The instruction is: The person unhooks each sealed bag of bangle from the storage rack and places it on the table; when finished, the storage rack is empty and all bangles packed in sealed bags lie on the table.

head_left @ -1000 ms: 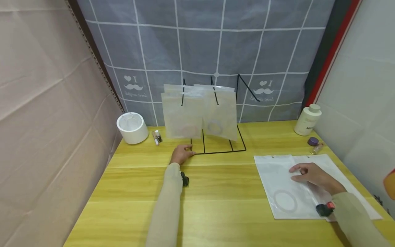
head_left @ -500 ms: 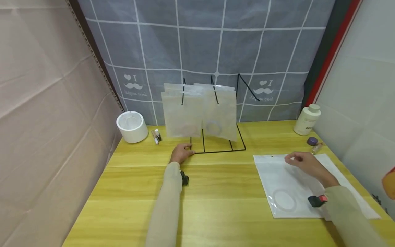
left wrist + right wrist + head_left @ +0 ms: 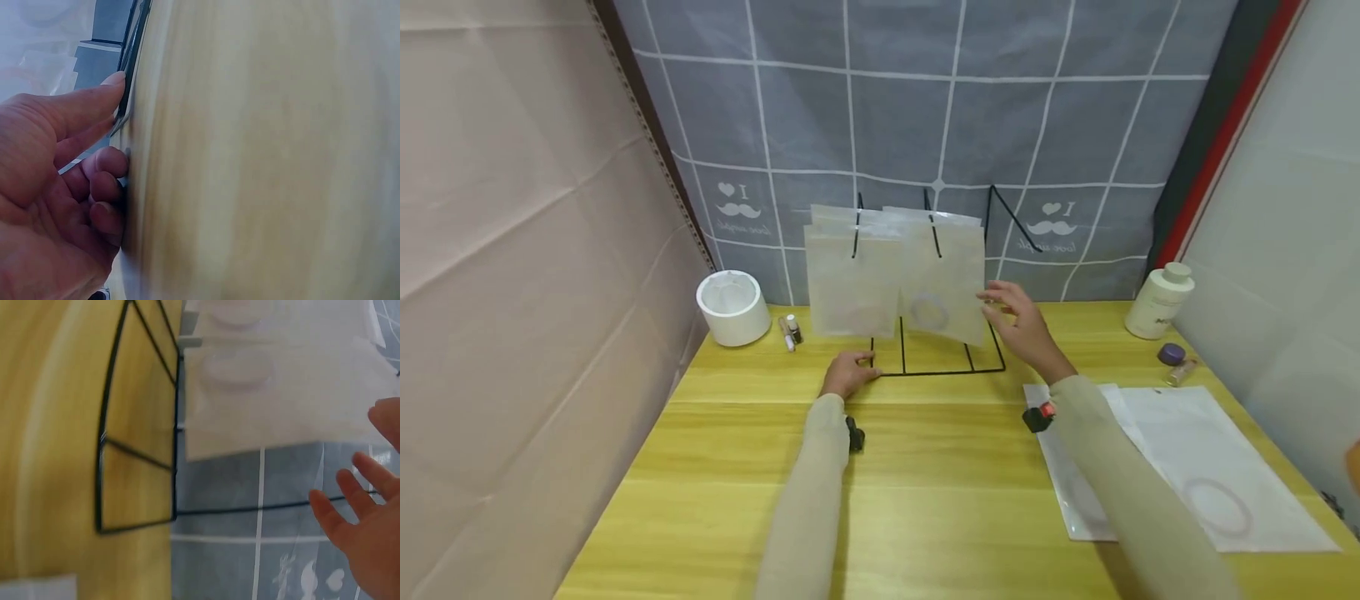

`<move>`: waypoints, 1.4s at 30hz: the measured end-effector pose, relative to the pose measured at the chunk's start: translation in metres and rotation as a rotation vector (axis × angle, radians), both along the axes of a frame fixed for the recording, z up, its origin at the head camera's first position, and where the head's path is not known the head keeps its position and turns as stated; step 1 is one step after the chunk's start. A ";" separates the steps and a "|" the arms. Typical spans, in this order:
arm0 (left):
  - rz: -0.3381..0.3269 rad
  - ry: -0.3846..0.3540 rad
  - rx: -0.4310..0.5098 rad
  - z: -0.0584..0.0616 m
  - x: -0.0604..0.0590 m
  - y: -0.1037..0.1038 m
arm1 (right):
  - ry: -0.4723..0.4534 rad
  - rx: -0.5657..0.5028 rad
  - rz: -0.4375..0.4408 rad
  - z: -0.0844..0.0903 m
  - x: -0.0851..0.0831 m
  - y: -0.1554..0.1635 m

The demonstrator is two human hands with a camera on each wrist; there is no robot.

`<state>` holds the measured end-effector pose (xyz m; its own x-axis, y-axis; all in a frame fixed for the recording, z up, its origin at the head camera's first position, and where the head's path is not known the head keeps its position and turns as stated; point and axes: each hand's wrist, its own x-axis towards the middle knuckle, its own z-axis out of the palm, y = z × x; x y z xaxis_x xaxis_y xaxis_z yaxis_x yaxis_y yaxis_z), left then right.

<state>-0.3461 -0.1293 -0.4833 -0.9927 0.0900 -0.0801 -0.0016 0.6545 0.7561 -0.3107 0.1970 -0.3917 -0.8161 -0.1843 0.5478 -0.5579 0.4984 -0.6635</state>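
Note:
A black wire rack (image 3: pixel 943 373) stands at the back middle of the table. Its upper hooks carry translucent white plastic bags, a left one (image 3: pixel 850 287) and a right one (image 3: pixel 943 275) with a ring-shaped mark low down. My left hand (image 3: pixel 848 373) pinches the rack's front left corner; in the left wrist view its thumb (image 3: pixel 94 103) presses along the dark wire and the other fingers curl at the tabletop. My right hand (image 3: pixel 1018 325) is beside the right bag's lower right edge, fingers spread and apart, holding nothing. The right wrist view shows the same fingers (image 3: pixel 328 515) beyond the bag's edge.
Two flat white bags (image 3: pixel 1195 442) overlap on the table at right, partly under my right sleeve. Behind them are a white bottle (image 3: pixel 1161 302), a purple cap (image 3: pixel 1171 354) and a small vial (image 3: pixel 1182 372). A white round container (image 3: pixel 733 321) and small vials (image 3: pixel 791 333) stand back left.
My right hand has left the flat bags on the right and moved left and back to the hanging right bag. The left hand stays at the rack's corner. The head view has shifted slightly.

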 end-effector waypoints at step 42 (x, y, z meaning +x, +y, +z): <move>0.012 -0.009 -0.002 -0.001 0.002 0.002 | 0.139 0.023 0.013 0.008 -0.002 -0.024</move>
<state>-0.3443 -0.1269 -0.4843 -0.9929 0.0784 -0.0896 -0.0162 0.6562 0.7544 -0.3130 0.1734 -0.3833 -0.7302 -0.2077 0.6509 -0.6500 0.5048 -0.5681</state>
